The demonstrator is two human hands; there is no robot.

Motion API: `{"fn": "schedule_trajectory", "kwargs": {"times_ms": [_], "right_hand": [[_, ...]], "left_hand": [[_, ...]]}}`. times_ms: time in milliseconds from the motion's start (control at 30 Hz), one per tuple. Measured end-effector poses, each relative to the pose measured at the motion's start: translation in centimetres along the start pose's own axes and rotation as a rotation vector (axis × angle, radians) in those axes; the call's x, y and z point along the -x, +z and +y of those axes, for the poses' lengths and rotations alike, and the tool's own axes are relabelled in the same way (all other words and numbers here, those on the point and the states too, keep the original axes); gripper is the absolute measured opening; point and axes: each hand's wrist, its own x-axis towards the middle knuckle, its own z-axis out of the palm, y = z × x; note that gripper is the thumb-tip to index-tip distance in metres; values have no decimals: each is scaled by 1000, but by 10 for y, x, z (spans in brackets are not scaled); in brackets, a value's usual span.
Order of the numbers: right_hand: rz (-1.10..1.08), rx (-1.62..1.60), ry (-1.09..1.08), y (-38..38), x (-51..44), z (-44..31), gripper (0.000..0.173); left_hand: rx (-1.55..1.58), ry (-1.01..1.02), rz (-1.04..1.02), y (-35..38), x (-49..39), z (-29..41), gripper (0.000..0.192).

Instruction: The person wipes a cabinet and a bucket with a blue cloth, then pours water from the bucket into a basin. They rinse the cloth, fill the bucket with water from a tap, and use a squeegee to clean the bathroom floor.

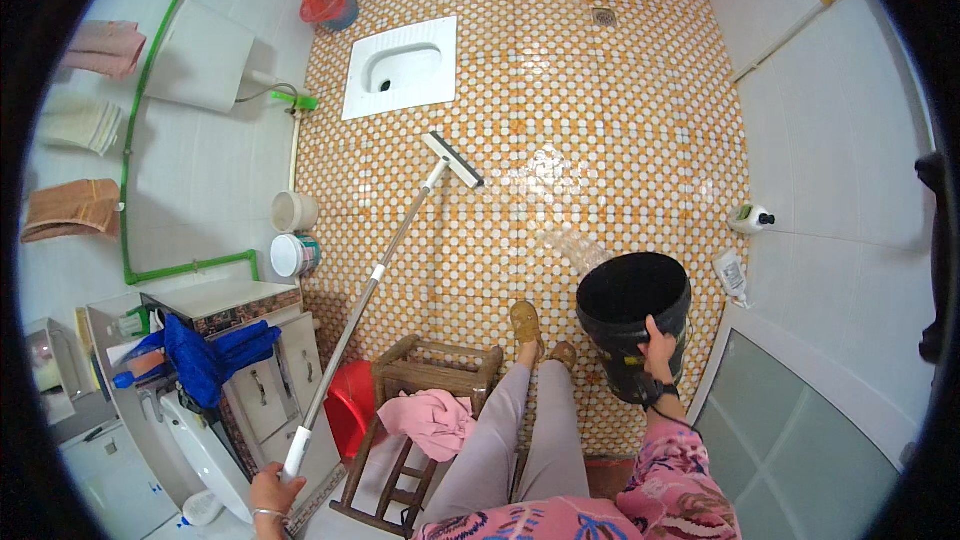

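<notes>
My left hand (274, 491) grips the white end of a long-handled floor squeegee (373, 275). Its white head with a dark edge rests on the orange-and-white mosaic floor (645, 135). In my right hand (658, 351) is the rim of a black plastic bucket (611, 360), tilted away from me. Water (577, 251) spreads over the tiles from the bucket's far side, and a shiny wet patch lies further out. The bucket's inside is dark, so I cannot tell how much it holds.
A white squat toilet (401, 67) is set in the floor, with a lined bin (330, 4) behind it. A wooden chair (435, 360) bearing a pink cloth (431, 420) stands beside my legs. Two pails (294, 211) line the left wall; bottles (748, 219) stand along the right.
</notes>
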Motion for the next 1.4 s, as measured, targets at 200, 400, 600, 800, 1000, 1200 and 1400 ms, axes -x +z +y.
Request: {"fn": "schedule_trajectory", "kwargs": {"times_ms": [200,400,600,800,1000,1200,1400], "right_hand": [[-71,-348,318,-97,20,35,33],[104,-713,338,-166,26,95,33],[227,-1160,325,-155,23,147,36],[83,-1228,298,-126,-6,81,37],[-146,-1094,180,-80,-75,2,47],[-113,-1219,236,-5,-146,-77,44],[-684,-143,-708,115,61,-110,49]], "left_hand": [[51,97,-21,21,-8,23,37],[231,159,58,-11,1,29,31],[276,83,-14,-35,11,48,32],[187,209,2,-48,12,87,30],[75,318,44,-66,17,108,36],[101,376,68,-76,29,121,41],[-91,533,97,-130,67,128,37]]}}
